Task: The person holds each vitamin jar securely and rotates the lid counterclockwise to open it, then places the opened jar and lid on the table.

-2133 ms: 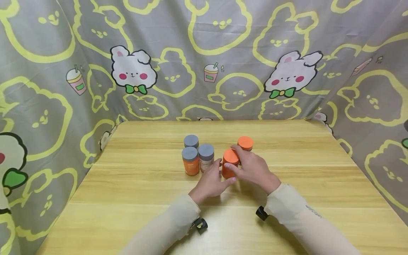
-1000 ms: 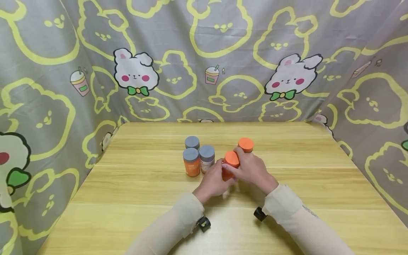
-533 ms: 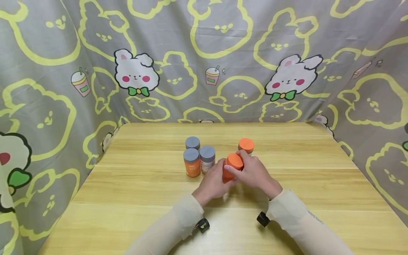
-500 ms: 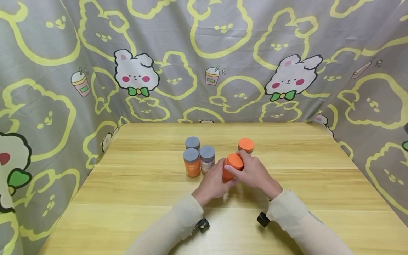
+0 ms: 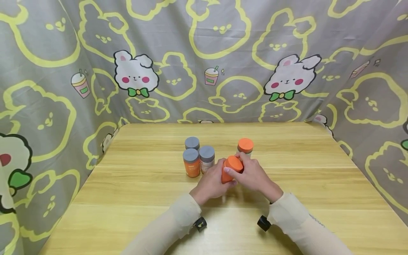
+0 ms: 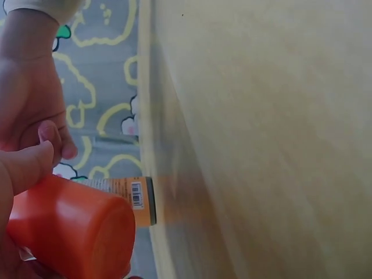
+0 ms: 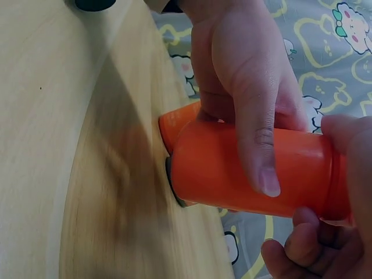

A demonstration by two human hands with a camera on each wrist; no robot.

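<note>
Far left: a grey-capped orange jar (image 5: 192, 168) stood upright at the front of a tight cluster. A second grey-capped jar (image 5: 192, 142) sat just behind it, body mostly hidden. A grey-capped pale jar (image 5: 207, 163) stood upright right beside them.

Next, left hand (image 5: 210, 183): fingers and thumb curled round the body of the solid orange jar (image 5: 227, 175), firm wrap, no visible gap. That jar was at table centre, between the two hands, tilted, base turned into view on the left wrist cam.

Right hand (image 5: 254, 176): thumb and fingers closed round the orange cap (image 5: 234, 163) at the jar's top end. Cap was on.

An orange-capped jar (image 5: 245, 146) stood just behind the right hand, lower part hidden by it.

Pale sleeves (image 5: 294, 212) on both arms, black wrist unit (image 5: 264, 223) under each cuff. Wood-grain table (image 5: 127, 177), grey cartoon-print curtain (image 5: 178, 32) behind and on both sides.
</note>
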